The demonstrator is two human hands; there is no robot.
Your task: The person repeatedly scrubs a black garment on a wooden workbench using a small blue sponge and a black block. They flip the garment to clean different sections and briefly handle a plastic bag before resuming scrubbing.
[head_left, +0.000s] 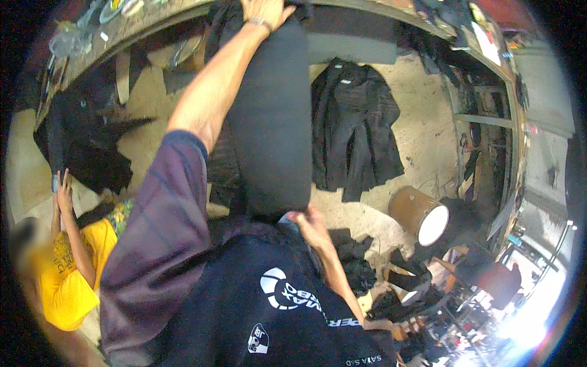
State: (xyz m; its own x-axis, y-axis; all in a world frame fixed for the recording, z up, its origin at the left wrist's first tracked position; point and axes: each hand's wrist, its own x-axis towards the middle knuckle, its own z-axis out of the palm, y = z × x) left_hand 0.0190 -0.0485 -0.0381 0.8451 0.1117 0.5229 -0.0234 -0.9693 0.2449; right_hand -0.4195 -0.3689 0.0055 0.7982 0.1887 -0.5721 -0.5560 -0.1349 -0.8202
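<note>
A long, smooth black garment (272, 122), perhaps folded trousers, stretches from the far wooden edge down to my waist. My left arm reaches far forward. My left hand (266, 11) lies on the garment's far end, fingers spread, a band round the wrist. Close to my body, my right hand (313, 225) is closed beside the garment's near right corner. A small pale-blue object (288, 220) shows at its fingers; what it is stays unclear, partly hidden.
More black garments lie to the right (354, 128) and the left (82, 134). A brown drum (408, 211) with a white end stands at right. A person in a yellow shirt (70, 278) holds a phone at left. Wooden tables (85, 64) run round the far side, bearing clutter.
</note>
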